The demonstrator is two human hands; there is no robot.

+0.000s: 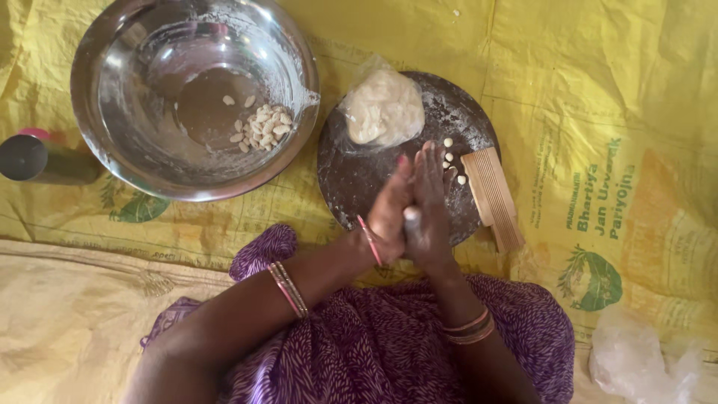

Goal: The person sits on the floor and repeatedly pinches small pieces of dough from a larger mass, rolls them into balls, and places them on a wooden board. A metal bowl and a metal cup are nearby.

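On the sheet (598, 75), the bowl (112, 112) lies at the far left with small dough pieces (262, 127) in it. The round board (359, 187) lies right of it, carrying the wrapped dough (383, 108) at its far edge and the ridged comb (491, 196) at its right edge.

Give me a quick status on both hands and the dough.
Left hand and right hand pressed together, rolling a dough strip. Dough ball in plastic on round board. Nothing in the way.

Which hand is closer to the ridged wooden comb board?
The right hand. It sits just left of the ridged wooden comb board, pressed palm to palm against the left hand, which lies farther away on the other side.
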